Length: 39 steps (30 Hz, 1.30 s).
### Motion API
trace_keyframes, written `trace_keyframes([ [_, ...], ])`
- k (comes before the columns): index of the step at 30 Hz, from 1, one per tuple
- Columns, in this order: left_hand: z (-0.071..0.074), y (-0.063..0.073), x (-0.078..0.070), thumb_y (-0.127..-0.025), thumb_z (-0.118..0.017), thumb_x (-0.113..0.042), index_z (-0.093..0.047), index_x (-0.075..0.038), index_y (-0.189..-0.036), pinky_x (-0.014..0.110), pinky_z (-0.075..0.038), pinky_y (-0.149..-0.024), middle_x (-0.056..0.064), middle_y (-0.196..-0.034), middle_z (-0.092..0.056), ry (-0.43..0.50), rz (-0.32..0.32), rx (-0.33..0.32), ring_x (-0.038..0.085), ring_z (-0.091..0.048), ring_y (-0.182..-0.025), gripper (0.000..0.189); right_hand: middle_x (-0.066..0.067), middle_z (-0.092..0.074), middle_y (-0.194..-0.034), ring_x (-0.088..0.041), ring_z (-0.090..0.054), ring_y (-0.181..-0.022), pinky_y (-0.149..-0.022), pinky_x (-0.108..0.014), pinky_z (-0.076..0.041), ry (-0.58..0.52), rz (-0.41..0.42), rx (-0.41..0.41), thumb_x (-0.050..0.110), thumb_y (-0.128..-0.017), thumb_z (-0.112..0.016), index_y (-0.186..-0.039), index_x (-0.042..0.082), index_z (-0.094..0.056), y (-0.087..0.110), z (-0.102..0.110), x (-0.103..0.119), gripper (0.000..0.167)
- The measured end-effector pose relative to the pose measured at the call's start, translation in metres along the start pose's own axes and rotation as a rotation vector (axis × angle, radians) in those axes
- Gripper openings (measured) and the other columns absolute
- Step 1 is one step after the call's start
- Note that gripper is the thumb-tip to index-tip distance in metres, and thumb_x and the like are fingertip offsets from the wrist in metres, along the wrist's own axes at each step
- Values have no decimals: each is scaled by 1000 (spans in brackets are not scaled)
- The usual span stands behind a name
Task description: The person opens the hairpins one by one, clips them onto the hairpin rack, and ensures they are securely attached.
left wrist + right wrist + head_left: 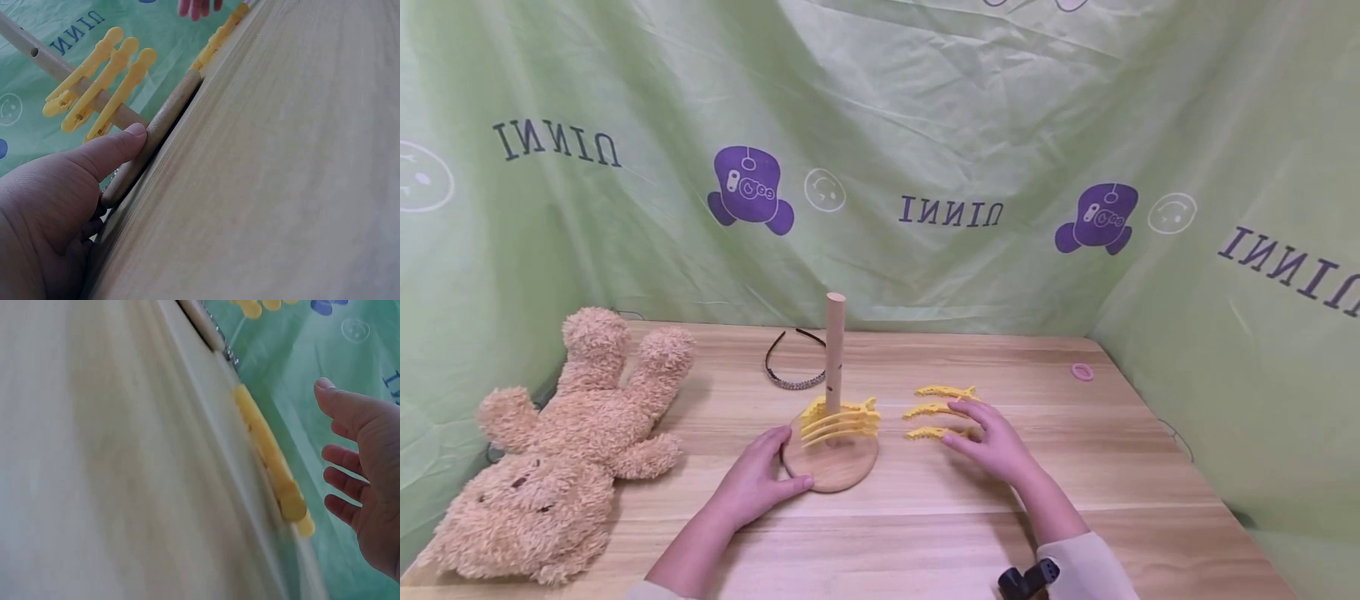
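Note:
My left hand (pixel 756 482) grips the rim of a wooden stand's round base (pixel 838 477), thumb at the near side and fingers on the left. Three yellow hair clips (pixel 103 84) are clipped side by side low on the stand's upright post (pixel 836 350). On the table right of the stand lie three more yellow clips (pixel 927 411), roughly parallel. Over their right ends hovers my right hand (pixel 996 442), thumb and fingers spread. In the right wrist view, a gap shows between this hand (pixel 375 462) and the nearest clip (pixel 269 447).
A fluffy tan teddy bear (pixel 580 433) lies on its back along the table's left side. Behind the stand is a dark headband (pixel 797 384) with a sparkly band. A small pink ring (pixel 1082 372) lies at the far right. Green printed cloth (pixel 880 125) encloses the table.

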<state>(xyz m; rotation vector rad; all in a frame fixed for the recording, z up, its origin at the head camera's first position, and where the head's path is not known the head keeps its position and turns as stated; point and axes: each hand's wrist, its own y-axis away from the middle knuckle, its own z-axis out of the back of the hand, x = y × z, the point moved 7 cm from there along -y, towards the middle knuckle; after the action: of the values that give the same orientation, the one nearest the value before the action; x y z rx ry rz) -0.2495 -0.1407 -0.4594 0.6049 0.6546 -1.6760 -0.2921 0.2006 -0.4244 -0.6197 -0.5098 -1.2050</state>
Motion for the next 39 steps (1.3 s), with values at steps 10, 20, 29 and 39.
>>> trace_keyframes([
  [10, 2, 1, -1, -76, -81, -46, -44, 9, -141, 60, -29, -116, 28, -148, -43, 11, 4, -2, 47, -38, -138, 92, -20, -58, -136, -42, -49, -130, -113, -58, -36, 34, -42, 22, 31, -83, -78, -135, 7, -58, 1, 0, -32, 60],
  [20, 1, 0, 1, -75, -81, -45, -44, 9, -141, 60, -29, -116, 29, -147, -43, -10, -1, -6, 48, -38, -138, 93, -20, -60, -133, -40, -51, -129, -112, -56, -38, 72, -88, 46, 26, -84, -78, -130, 3, -61, 1, -1, -44, 55],
  [29, 0, 0, 3, -75, -81, -45, -44, 9, -141, 60, -29, -116, 29, -147, -43, 0, 0, -4, 47, -38, -138, 93, -16, -64, -128, -37, -54, -126, -110, -54, -40, 93, -92, 45, 24, -85, -76, -122, 5, -66, 1, 0, -46, 43],
  [39, -1, -1, 2, -75, -82, -44, -44, 9, -141, 60, -29, -116, 28, -147, -43, 11, -3, -3, 47, -38, -138, 92, -14, -66, -124, -34, -58, -122, -109, -53, -43, 60, -136, 32, 26, -85, -77, -122, 6, -67, 5, 3, -46, 43],
])
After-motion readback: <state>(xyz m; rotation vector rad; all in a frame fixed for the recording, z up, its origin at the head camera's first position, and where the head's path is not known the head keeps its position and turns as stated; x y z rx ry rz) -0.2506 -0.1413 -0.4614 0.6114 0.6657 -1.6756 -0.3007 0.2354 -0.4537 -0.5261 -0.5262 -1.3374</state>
